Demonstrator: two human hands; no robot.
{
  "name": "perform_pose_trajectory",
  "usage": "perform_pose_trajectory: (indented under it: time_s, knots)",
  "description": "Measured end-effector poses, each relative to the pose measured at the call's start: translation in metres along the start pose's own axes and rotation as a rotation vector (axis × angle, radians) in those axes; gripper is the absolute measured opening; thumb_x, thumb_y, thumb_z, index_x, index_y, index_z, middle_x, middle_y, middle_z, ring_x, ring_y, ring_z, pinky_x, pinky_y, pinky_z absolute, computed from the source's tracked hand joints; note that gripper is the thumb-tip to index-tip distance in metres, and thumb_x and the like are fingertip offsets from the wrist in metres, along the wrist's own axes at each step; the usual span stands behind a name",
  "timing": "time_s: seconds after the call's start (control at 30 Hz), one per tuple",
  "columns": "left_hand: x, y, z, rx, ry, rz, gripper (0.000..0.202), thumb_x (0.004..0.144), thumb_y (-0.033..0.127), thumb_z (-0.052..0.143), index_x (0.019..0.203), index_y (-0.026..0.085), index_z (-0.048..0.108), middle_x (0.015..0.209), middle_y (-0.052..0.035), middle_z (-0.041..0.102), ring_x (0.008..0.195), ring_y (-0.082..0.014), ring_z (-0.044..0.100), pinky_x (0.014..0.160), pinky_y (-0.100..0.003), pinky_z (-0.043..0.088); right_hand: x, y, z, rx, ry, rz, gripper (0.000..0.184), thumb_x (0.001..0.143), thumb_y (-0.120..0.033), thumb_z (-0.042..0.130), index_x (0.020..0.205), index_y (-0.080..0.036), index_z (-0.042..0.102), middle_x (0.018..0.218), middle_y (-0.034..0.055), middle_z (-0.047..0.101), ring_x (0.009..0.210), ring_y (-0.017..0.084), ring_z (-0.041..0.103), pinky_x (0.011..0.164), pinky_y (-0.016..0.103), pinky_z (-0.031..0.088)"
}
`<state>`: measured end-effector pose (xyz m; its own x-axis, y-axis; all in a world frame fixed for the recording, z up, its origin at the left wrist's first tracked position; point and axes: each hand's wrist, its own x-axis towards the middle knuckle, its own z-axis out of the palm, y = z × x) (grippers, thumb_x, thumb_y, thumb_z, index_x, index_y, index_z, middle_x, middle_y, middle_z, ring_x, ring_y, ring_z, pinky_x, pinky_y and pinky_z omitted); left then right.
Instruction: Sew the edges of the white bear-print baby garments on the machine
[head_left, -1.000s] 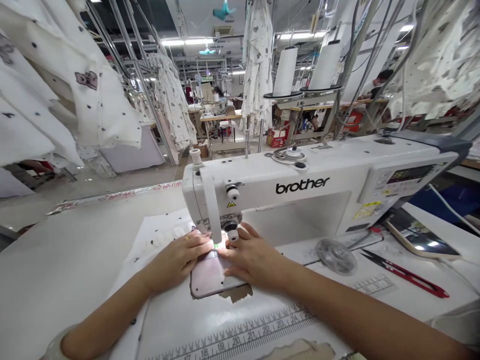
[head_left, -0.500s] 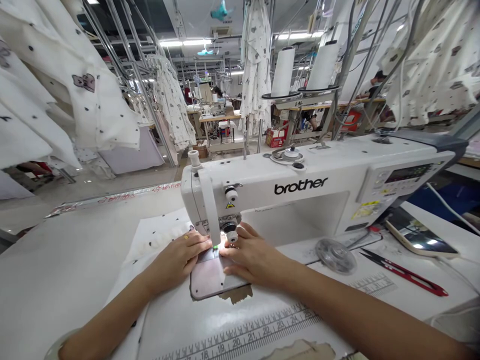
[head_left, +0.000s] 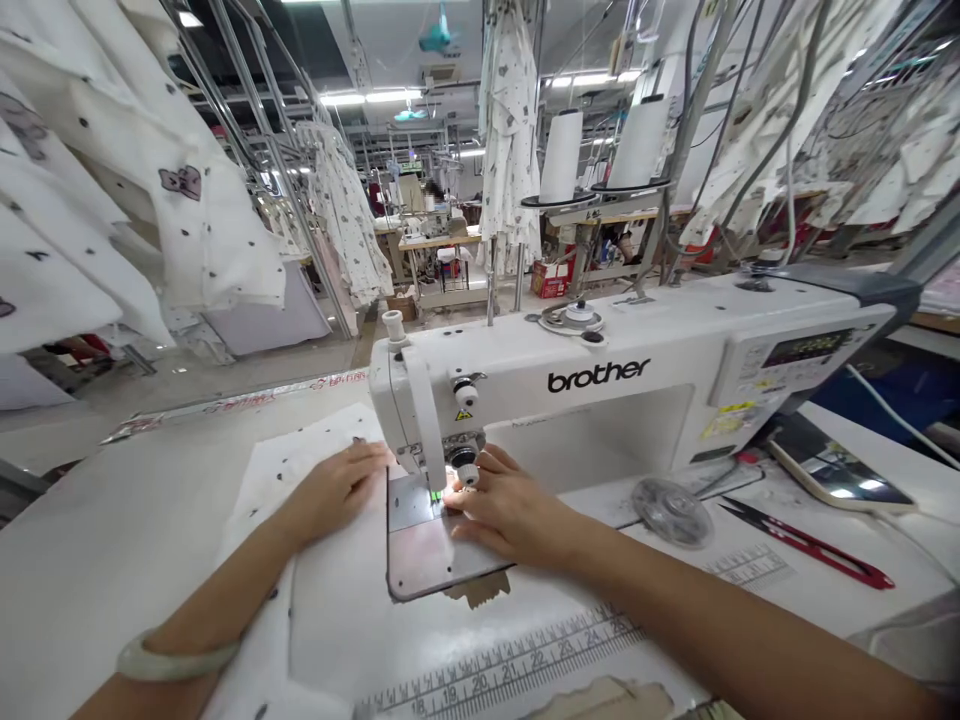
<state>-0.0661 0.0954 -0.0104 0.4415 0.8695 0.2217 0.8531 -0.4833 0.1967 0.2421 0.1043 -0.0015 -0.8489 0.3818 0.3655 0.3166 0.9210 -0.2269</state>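
A white sewing machine [head_left: 517,370] marked "brother" stands before me. White fabric with small dark prints [head_left: 300,450] lies left of its needle and runs down under my left forearm. My left hand [head_left: 334,495] rests flat on this fabric, fingers stretched toward the machine head. My right hand [head_left: 506,505] is closed, its bent fingers right beside the presser foot [head_left: 437,496]; whatever they grip is hidden behind the machine's dial [head_left: 466,474]. Below the foot, the metal needle plate [head_left: 420,555] shows bare. A pale bangle [head_left: 176,660] circles my left wrist.
Red-handled thread snips [head_left: 817,545], a clear round disc [head_left: 673,512] and a phone [head_left: 836,465] lie at the right. A printed ruler [head_left: 510,670] crosses the table front. Thread cones [head_left: 561,160] stand behind; printed garments [head_left: 187,200] hang around.
My left hand has slid left, away from the presser foot, and more of the needle plate shows. The fabric has shifted with it. My right hand stays almost in place. The view has tilted slightly.
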Motion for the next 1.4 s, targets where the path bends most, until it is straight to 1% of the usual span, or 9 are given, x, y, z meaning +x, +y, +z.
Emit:
perform_pose_trajectory:
  time_s: [0.1,0.2,0.4,0.53,0.77,0.9,1.07,1.2,1.4]
  knots:
    - [0.002,-0.038,-0.013,0.033,0.018,-0.171,0.039,0.094,0.037,0.038,0.110,0.018,0.069,0.120,-0.0111,0.067,0.117,-0.0280,0.059,0.105,-0.045,0.044,-0.001,0.001,0.000,0.014,0.029,-0.036,0.021,0.099,-0.034,0.053,0.110,-0.018,0.063,0.106,0.0057,0.064,0.108,0.022,0.048,0.108,0.040,0.027]
    - [-0.003,-0.049,-0.024,0.056,-0.002,-0.310,0.047,0.090,0.043,0.043,0.119,0.014,0.065,0.124,-0.0148,0.064,0.125,-0.0350,0.052,0.106,-0.054,0.039,-0.002,-0.001,0.000,0.007,0.053,-0.080,0.021,0.099,-0.031,0.053,0.113,-0.019,0.062,0.108,0.0051,0.064,0.106,0.020,0.050,0.110,0.039,0.024]
    - [-0.036,0.043,-0.032,-0.166,-0.191,-0.349,0.044,0.095,0.047,0.042,0.134,0.028,0.049,0.116,-0.0052,0.064,0.098,-0.0208,0.063,0.075,-0.031,0.053,-0.003,-0.013,0.002,0.016,0.123,-0.257,0.022,0.101,-0.030,0.049,0.112,-0.017,0.063,0.098,0.0031,0.067,0.094,0.016,0.056,0.111,0.039,0.025]
    - [-0.050,0.099,-0.023,-0.321,-0.261,-0.269,0.019,0.090,0.039,0.053,0.085,0.021,0.056,0.090,-0.0027,0.060,0.084,-0.0205,0.057,0.075,-0.033,0.048,-0.004,-0.026,0.004,0.084,0.072,-0.369,0.024,0.100,-0.030,0.050,0.117,-0.017,0.061,0.111,0.0050,0.066,0.102,0.016,0.056,0.110,0.038,0.028]
    - [-0.026,0.100,-0.006,-0.553,-0.105,-0.426,0.021,0.092,0.042,0.048,0.086,0.022,0.047,0.074,0.0033,0.056,0.070,-0.0167,0.053,0.063,-0.028,0.042,-0.007,-0.024,0.007,0.175,-0.071,-0.405,0.016,0.098,-0.029,0.054,0.099,-0.017,0.064,0.112,0.0035,0.068,0.123,0.019,0.049,0.115,0.038,0.025]
    - [-0.016,0.094,0.001,-0.354,-0.108,-0.447,0.019,0.091,0.040,0.050,0.100,0.023,0.052,0.065,0.0054,0.054,0.061,-0.0166,0.054,0.058,-0.028,0.040,-0.009,-0.019,0.010,0.292,-0.082,-0.379,0.018,0.098,-0.029,0.052,0.099,-0.016,0.064,0.109,0.0039,0.069,0.118,0.017,0.055,0.110,0.031,0.034]
    - [-0.029,0.105,-0.001,0.040,0.142,-0.099,0.019,0.093,0.024,0.048,0.110,0.022,0.057,0.098,-0.0054,0.064,0.091,-0.0231,0.061,0.076,-0.037,0.049,-0.009,-0.020,0.011,0.302,-0.095,-0.428,0.018,0.097,-0.031,0.053,0.096,-0.017,0.064,0.104,0.0032,0.071,0.111,0.017,0.060,0.104,0.027,0.039]
    - [-0.046,0.113,-0.001,0.085,0.067,0.212,0.033,0.096,0.015,0.044,0.126,0.021,0.055,0.123,-0.0079,0.063,0.116,-0.0213,0.056,0.098,-0.036,0.049,-0.009,-0.022,0.009,0.251,-0.102,-0.451,0.022,0.097,-0.033,0.051,0.090,-0.018,0.063,0.094,0.0022,0.071,0.100,0.017,0.062,0.094,0.029,0.044]
    - [-0.052,0.110,0.017,0.130,0.021,0.197,0.044,0.097,0.014,0.041,0.140,0.018,0.048,0.142,-0.0076,0.053,0.131,-0.0217,0.049,0.109,-0.038,0.046,-0.005,-0.021,0.005,0.124,0.013,-0.164,0.025,0.100,-0.031,0.047,0.099,-0.015,0.066,0.096,0.0059,0.070,0.095,0.019,0.059,0.092,0.034,0.043]
